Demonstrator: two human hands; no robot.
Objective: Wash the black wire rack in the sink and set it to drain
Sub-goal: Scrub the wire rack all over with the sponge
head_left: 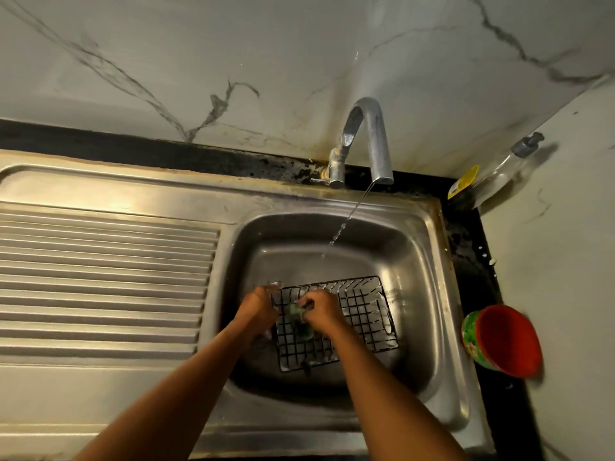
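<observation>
The black wire rack [362,314] lies in the steel sink basin [416,261], soapy in places. My left hand [258,307] grips the rack's left rim. My right hand [321,311] holds a greenish scrub pad [294,311] and presses it on the rack's grid near the left side. A thin stream of water [346,224] runs from the tap [366,141] into the basin behind the rack.
A ribbed steel draining board [100,277] lies to the left of the basin. A red and green cup [502,341] sits on its side on the black counter at the right. A clear pump bottle [492,174] leans in the back right corner.
</observation>
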